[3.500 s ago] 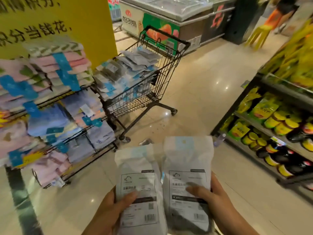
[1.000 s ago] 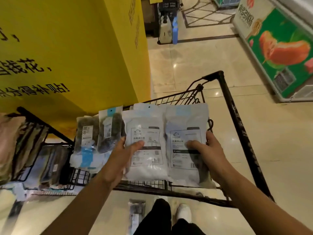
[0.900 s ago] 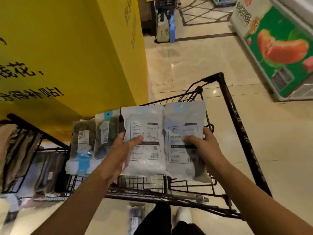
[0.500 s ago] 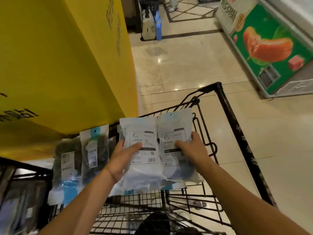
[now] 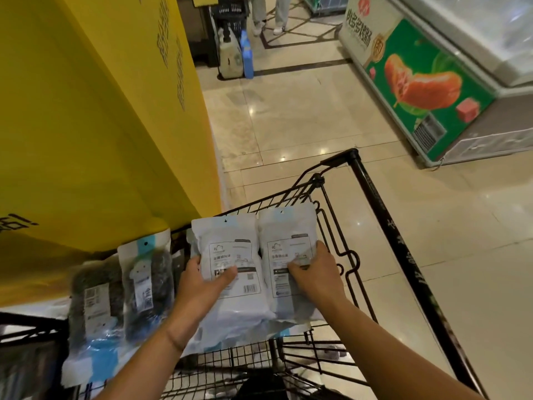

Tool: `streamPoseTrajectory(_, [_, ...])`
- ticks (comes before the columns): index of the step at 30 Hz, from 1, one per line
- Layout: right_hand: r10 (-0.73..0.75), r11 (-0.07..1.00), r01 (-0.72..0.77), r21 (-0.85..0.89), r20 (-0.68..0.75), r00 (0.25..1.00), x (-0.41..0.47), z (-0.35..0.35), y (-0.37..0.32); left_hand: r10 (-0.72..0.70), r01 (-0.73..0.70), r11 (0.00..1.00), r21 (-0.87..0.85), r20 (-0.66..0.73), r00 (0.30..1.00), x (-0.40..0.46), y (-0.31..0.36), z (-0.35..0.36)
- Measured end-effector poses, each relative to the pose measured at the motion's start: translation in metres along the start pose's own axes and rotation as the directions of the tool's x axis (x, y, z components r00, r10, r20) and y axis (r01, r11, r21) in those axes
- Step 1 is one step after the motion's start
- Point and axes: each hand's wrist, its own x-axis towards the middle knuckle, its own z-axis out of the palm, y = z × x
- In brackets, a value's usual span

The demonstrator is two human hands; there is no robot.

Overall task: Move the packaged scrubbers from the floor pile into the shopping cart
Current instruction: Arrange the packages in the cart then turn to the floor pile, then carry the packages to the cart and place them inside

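Two white scrubber packets lie side by side inside the black wire shopping cart [image 5: 372, 203], at its right end. My left hand [image 5: 202, 287] grips the left packet [image 5: 230, 249], thumb across its printed label. The right packet [image 5: 288, 243] is held by my right hand [image 5: 317, 272], fingers curled over its label. More packets with dark scrubbers [image 5: 147, 281] are stacked in the cart to the left. Both held packets sit low, touching the packets beneath them.
A tall yellow pillar [image 5: 95, 125] stands close on the left of the cart. A chest freezer with a green panel [image 5: 427, 90] lines the right side. Polished tile floor [image 5: 302, 125] stretches ahead, with a person's legs [image 5: 268, 13] and a dark basket stand far off.
I walked from the aisle up to the cart carrying both packets. Over the last second my hands lowered them further into the cart, toward its right end.
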Motion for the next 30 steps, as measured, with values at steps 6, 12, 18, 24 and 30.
streamPoseTrajectory(6, [0.026,0.998,-0.025,-0.058,0.018,0.999,-0.016,-0.004,0.007,-0.017,0.014,0.999,-0.045,-0.069,0.997,-0.01,-0.005,-0.005])
streamPoseTrajectory(12, [0.019,0.998,-0.017,-0.068,0.027,0.999,-0.044,-0.017,0.01,-0.048,0.044,0.997,-0.067,-0.06,0.997,-0.036,-0.007,-0.009])
streamPoseTrajectory(18, [-0.16,0.917,0.166,-0.364,0.045,0.986,-0.096,-0.036,0.02,-0.057,0.055,0.998,-0.033,-0.055,0.997,-0.086,-0.026,-0.011])
streamPoseTrajectory(24, [-0.249,0.905,0.366,-0.218,0.426,0.87,-0.139,-0.07,0.029,-0.123,0.116,0.992,-0.042,-0.268,0.956,-0.162,-0.06,-0.016])
streamPoseTrajectory(30, [-0.274,0.914,0.398,-0.081,0.599,0.753,-0.168,-0.088,0.047,-0.268,0.213,0.959,-0.185,-0.363,0.893,-0.25,-0.119,-0.001])
